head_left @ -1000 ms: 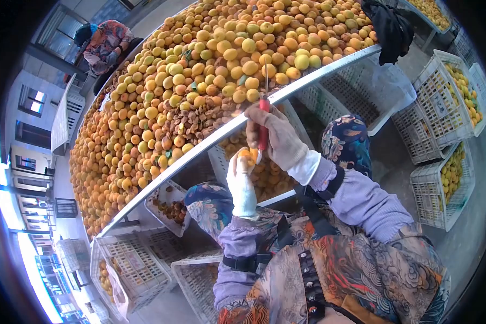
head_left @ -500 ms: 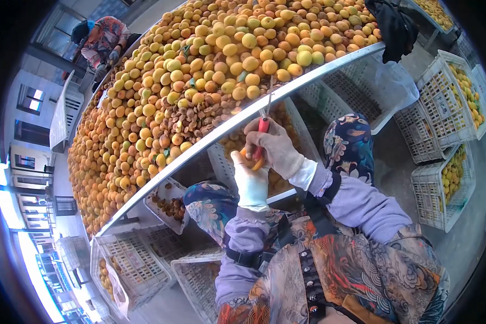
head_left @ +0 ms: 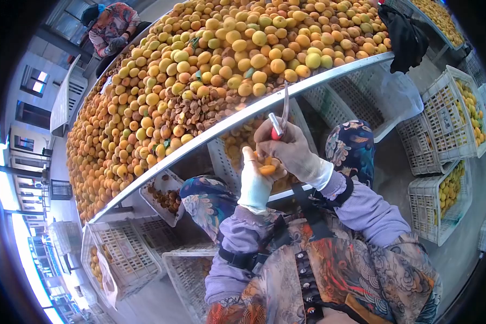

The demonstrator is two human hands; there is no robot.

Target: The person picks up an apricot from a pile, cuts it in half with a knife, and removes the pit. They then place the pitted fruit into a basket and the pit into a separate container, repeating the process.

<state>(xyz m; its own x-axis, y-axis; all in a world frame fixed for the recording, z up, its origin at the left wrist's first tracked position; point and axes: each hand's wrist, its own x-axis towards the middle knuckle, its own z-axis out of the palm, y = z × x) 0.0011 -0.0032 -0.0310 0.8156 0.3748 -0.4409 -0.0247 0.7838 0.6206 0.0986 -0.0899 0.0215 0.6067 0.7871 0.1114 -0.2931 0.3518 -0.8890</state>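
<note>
My left hand (head_left: 258, 181), in a white glove, holds an opened orange apricot (head_left: 267, 169) between thumb and fingers. My right hand (head_left: 291, 148), in a stained glove, grips a red-handled tool (head_left: 277, 127) whose thin metal tips point up and away from the fruit. Both hands are close together over a crate of apricot pieces (head_left: 237, 141), just below the metal rim (head_left: 210, 134) of a large table. Heaped on that table are whole apricots (head_left: 173, 70), with a patch of brown pits (head_left: 191, 112) near the rim.
Stacked white crates of fruit (head_left: 443, 119) stand at the right. A small tray of pits (head_left: 164, 198) and more crates (head_left: 127, 248) lie at lower left. Black cloth (head_left: 404, 38) hangs over the table's right corner. Another person (head_left: 113, 27) sits at the far upper left.
My right hand has drawn slightly away from my left, and the tool has tilted off the apricot. The opened orange flesh shows more clearly now. The view has shifted a little.
</note>
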